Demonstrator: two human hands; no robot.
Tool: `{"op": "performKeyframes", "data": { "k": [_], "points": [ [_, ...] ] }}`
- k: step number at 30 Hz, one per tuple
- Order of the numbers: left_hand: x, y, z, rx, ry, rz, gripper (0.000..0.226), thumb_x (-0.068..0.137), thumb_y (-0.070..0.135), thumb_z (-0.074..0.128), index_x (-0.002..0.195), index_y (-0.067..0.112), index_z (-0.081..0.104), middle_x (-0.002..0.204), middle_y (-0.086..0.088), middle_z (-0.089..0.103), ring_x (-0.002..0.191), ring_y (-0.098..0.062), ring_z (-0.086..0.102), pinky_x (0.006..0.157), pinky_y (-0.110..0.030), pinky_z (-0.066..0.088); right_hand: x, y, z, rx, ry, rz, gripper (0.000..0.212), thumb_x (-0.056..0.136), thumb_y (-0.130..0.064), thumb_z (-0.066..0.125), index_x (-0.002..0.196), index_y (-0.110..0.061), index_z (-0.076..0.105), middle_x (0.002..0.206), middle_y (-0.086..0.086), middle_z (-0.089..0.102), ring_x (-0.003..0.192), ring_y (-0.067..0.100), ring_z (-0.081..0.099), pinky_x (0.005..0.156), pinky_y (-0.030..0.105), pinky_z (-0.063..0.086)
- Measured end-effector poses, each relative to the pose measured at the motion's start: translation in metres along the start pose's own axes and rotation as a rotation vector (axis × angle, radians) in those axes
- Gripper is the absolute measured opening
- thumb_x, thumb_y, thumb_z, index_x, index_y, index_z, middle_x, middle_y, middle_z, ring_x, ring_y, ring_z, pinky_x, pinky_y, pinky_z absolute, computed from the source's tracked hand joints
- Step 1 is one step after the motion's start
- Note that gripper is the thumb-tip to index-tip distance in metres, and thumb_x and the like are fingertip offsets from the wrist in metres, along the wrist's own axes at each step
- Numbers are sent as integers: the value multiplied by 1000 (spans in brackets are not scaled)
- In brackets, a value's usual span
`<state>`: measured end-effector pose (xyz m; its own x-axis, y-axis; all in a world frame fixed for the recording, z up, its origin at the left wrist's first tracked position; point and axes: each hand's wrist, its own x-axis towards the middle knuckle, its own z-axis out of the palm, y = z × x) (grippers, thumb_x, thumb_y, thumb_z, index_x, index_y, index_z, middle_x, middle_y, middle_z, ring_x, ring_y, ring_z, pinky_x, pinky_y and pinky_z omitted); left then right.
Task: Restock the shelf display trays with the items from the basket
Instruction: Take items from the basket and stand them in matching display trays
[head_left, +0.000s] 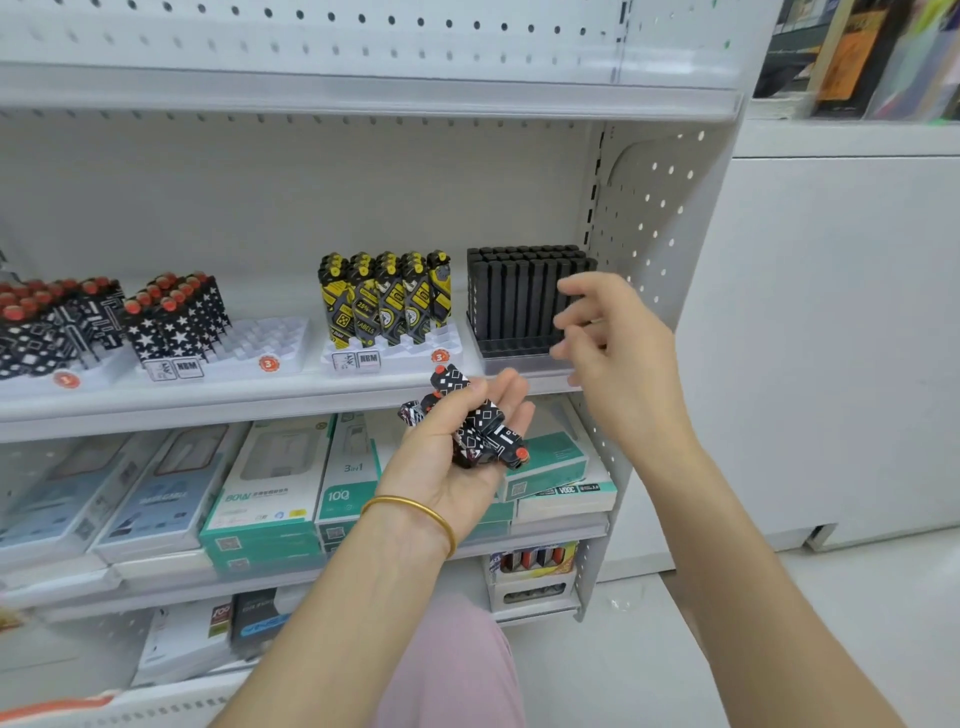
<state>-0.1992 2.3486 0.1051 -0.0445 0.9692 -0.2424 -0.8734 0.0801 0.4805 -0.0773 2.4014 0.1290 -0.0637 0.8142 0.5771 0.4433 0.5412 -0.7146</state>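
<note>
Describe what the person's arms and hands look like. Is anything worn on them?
No sleeves are in view and no gloves are worn: the left hand and the right hand are uncovered. A thin gold bangle circles the left wrist. I see no rings or watch.

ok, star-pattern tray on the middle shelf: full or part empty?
Part empty. The star-pattern tray holds star lighters only on its left side; the slots on its right stand bare.

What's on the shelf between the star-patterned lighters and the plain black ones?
In the head view: the empty slots of the star lighters' tray, then the tray of yellow-and-black lighters, right beside the black ones.
</note>
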Motion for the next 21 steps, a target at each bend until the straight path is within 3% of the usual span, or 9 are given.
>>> {"op": "performKeyframes", "data": {
  "k": [3,5,9,11,14,16,18,21],
  "points": [
    [-3,8,-9,-58,3,49,12,90,1,50,93,-6,59,95,-17,70,94,-24,67,85,-38,53,-16,-13,5,109,-281,111,16,90,-7,54,92,-22,58,80,0,60,63,12,63,52,30,52],
    [-4,14,-16,-70,9,83,16,91,4,49,97,-5,61,99,-15,69,100,-21,64,89,-36,53,-21,-21,9,178,-463,171,2,90,-15,57,89,-14,57,74,5,62,57,16,64,46,30,50],
    [-10,25,-24,-58,-10,137,19,94,10,47,99,1,62,86,-8,73,86,-14,68,85,-30,54,-25,-30,23,271,-693,223,16,84,-8,66,94,-5,54,70,9,64,61,23,67,51,33,53],
    [-12,31,-26,-59,6,158,19,94,10,47,100,1,62,86,-8,73,84,-13,69,85,-31,53,-24,-32,30,258,-699,193,19,80,1,67,94,-3,55,69,10,61,58,19,64,51,30,53],
    [-15,39,-30,-48,50,186,16,92,7,50,100,1,62,94,-8,71,97,-15,65,84,-33,51,-20,-34,30,211,-620,134,15,82,4,64,89,-9,60,73,10,60,58,16,62,54,30,54],
    [-20,46,-33,41,77,202,14,81,6,58,93,4,64,88,-7,72,94,-15,65,79,-31,52,-16,-36,27,220,-548,105,16,84,3,60,88,-12,62,82,13,62,67,22,65,59,36,57],
    [-23,52,-39,116,97,192,26,68,9,65,93,3,66,92,-10,71,94,-20,64,77,-34,57,-14,-38,26,257,-527,83,19,86,5,57,90,-13,62,93,15,63,72,23,68,59,37,58],
    [-30,60,-47,152,84,102,27,80,4,59,105,-5,64,110,-21,67,100,-33,65,74,-41,58,-12,-41,31,260,-534,54,26,86,6,56,89,-19,63,95,10,63,72,23,69,61,38,58]
  ]
}}
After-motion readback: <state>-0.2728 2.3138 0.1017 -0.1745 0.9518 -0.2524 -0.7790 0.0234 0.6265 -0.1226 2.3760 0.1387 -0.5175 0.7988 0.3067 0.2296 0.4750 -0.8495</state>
